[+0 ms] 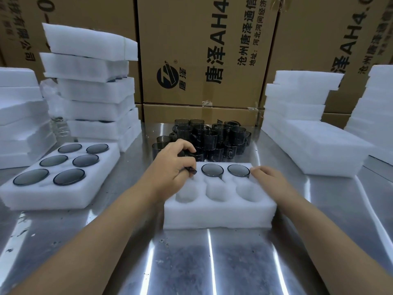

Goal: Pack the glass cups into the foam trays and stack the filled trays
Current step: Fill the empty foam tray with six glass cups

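A: Shiny steel table (191,262) fills the lower frame, light streaking across it. What's on it?
B: Dead centre, a white foam tray (219,216). Just behind it, a heap of dark glass cups (212,137).
A: Lower left?
B: A second tray (53,199), angled, all six pockets filled. Behind it a tall tray stack (93,90), and another stack (19,116) at the left edge.
A: Right side?
B: A stepped foam stack (314,150), and one more pile (374,116) at the right edge.
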